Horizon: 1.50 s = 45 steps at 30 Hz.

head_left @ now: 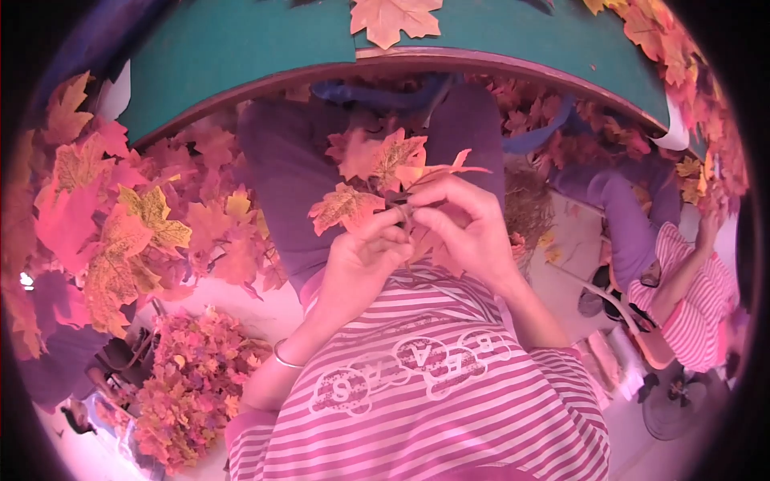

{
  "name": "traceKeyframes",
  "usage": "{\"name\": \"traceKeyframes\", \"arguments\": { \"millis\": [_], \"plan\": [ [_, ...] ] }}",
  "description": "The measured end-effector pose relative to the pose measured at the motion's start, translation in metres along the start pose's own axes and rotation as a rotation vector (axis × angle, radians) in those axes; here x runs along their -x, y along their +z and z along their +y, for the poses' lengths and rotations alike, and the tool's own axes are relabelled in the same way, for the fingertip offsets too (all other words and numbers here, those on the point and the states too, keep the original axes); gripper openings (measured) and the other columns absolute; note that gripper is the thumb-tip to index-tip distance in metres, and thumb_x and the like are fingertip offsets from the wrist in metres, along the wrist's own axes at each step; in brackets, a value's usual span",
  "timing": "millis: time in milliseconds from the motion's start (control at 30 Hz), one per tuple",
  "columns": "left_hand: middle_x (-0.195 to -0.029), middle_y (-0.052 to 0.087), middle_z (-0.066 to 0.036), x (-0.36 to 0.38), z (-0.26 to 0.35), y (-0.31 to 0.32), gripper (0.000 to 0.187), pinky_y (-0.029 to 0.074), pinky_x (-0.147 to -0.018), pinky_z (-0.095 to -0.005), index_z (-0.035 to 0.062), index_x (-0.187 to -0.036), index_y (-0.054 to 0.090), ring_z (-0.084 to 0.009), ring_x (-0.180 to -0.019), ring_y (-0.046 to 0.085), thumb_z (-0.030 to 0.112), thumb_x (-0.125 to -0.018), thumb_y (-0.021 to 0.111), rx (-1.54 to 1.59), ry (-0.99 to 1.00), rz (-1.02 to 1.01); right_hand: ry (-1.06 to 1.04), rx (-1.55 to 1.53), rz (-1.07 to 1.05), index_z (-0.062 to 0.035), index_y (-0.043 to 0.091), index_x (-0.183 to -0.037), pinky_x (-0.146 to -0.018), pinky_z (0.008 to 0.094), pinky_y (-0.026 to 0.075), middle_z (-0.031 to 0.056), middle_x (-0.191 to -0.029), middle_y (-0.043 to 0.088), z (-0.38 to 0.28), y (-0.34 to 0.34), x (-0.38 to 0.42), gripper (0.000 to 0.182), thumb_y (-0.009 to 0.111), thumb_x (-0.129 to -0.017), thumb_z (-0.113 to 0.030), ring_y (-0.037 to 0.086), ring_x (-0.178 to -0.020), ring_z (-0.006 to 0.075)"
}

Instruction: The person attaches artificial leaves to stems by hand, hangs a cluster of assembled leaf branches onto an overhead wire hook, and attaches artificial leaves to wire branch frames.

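Note:
A small sprig of orange artificial maple leaves (399,157) is held over my lap, in front of my striped shirt. My left hand (367,255), with a bracelet at its wrist, pinches the stems from the left. From the other side my right hand (469,228) has thumb and forefinger closed at the same joint, close against the left fingertips. Speckled leaves fan out beyond both hands, one drooping left (346,208). The exact spot where the stems meet is partly covered by my fingers.
A green curved tabletop (265,60) lies ahead, with a single leaf (395,20) on it. Many leaf bunches (120,232) crowd the left side, above a leaf heap (192,385) lower down. At right sits another person in a striped shirt (706,313), near a fan-like round object (682,401).

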<state>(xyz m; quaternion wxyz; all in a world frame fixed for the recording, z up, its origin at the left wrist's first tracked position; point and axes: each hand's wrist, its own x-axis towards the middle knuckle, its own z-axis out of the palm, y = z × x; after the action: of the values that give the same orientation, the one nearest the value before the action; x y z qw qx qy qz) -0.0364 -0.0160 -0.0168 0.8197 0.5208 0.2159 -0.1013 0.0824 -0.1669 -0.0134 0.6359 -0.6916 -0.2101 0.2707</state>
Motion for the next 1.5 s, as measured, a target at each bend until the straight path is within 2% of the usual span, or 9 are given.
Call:
{"name": "traceKeyframes", "arguments": {
  "millis": [133,300,333,400,567,700,833,1300,1500],
  "plan": [
    [-0.093,0.065,-0.005,0.000,0.009,0.002,0.047,0.050,-0.076,-0.0216,0.0017,-0.138,0.053,-0.0067,-0.082,0.062,-0.004,-0.092,0.061,-0.158,-0.059,-0.018,0.192,-0.076,0.028,0.0066,0.066,-0.099,-0.072,0.0259,0.056,0.0096,-0.095,0.066,0.002,-0.005,-0.004,0.012,0.067,-0.088,0.001,0.068,-0.081,0.0144],
    [-0.088,0.065,-0.007,0.004,0.023,0.000,0.044,0.048,-0.074,-0.0216,0.0057,-0.136,0.057,-0.0064,-0.076,0.061,-0.001,-0.092,0.061,-0.537,0.013,-0.081,-0.017,0.242,-0.192,0.0017,0.069,-0.094,-0.062,0.0291,0.051,0.0099,-0.080,0.066,-0.005,-0.017,-0.026,0.011,0.069,-0.084,-0.003,0.067,-0.072,0.0165],
    [-0.089,0.065,-0.006,0.005,0.023,-0.002,0.044,0.048,-0.074,-0.0215,0.0060,-0.136,0.057,-0.0072,-0.076,0.061,0.000,-0.093,0.061,-0.580,0.023,-0.092,0.041,0.221,-0.217,0.0018,0.069,-0.094,-0.062,0.0294,0.051,0.0101,-0.080,0.066,-0.008,-0.018,-0.029,0.011,0.069,-0.084,-0.003,0.067,-0.071,0.0171],
    [-0.092,0.065,-0.004,0.004,0.013,-0.003,0.038,0.048,-0.074,-0.0212,0.0034,-0.132,0.059,-0.0079,-0.079,0.061,0.002,-0.094,0.061,-0.323,0.005,-0.044,0.154,0.179,-0.268,0.0019,0.069,-0.095,-0.062,0.0300,0.051,0.0105,-0.081,0.066,-0.011,-0.019,-0.035,0.012,0.069,-0.084,-0.002,0.066,-0.071,0.0182],
    [-0.097,0.061,-0.002,-0.004,0.016,-0.004,0.016,0.044,-0.068,-0.0184,0.0008,-0.112,0.058,-0.0056,-0.082,0.056,0.010,-0.099,0.059,0.301,-0.107,0.138,0.010,0.148,-0.155,0.0053,0.067,-0.095,-0.064,0.0287,0.053,0.0129,-0.088,0.066,-0.013,-0.009,-0.017,0.014,0.070,-0.081,0.002,0.068,-0.074,0.0212],
    [-0.094,0.062,-0.003,-0.011,0.019,0.005,0.014,0.044,-0.069,-0.0191,0.0003,-0.109,0.058,-0.0055,-0.078,0.054,0.012,-0.101,0.058,0.348,-0.050,0.284,0.073,0.121,0.012,0.0053,0.068,-0.094,-0.066,0.0264,0.053,0.0111,-0.086,0.066,-0.018,0.014,0.009,0.014,0.073,-0.081,0.004,0.068,-0.076,0.0167],
    [-0.091,0.063,-0.004,-0.013,0.012,0.006,0.012,0.045,-0.068,-0.0197,0.0006,-0.105,0.058,-0.0059,-0.074,0.053,0.012,-0.101,0.058,0.299,0.035,0.264,0.053,0.062,0.134,0.0054,0.068,-0.096,-0.064,0.0252,0.051,0.0101,-0.084,0.065,-0.012,0.027,0.018,0.015,0.072,-0.081,0.006,0.064,-0.074,0.0142],
    [-0.090,0.062,-0.003,-0.010,0.011,0.014,0.012,0.048,-0.066,-0.0202,0.0010,-0.101,0.056,-0.0060,-0.074,0.057,0.010,-0.097,0.063,0.174,0.142,0.366,-0.019,0.100,0.153,0.0057,0.068,-0.095,-0.064,0.0258,0.051,0.0103,-0.084,0.065,-0.012,0.034,0.015,0.014,0.071,-0.081,0.009,0.065,-0.074,0.0158],
    [-0.095,0.063,-0.002,-0.013,0.009,0.011,0.010,0.048,-0.069,-0.0210,0.0028,-0.097,0.059,-0.0050,-0.076,0.056,0.010,-0.096,0.066,0.207,0.056,0.277,-0.048,0.249,0.099,0.0051,0.067,-0.092,-0.065,0.0260,0.052,0.0089,-0.081,0.065,-0.012,0.025,0.012,0.011,0.071,-0.082,0.006,0.066,-0.074,0.0153]
  ]
}}
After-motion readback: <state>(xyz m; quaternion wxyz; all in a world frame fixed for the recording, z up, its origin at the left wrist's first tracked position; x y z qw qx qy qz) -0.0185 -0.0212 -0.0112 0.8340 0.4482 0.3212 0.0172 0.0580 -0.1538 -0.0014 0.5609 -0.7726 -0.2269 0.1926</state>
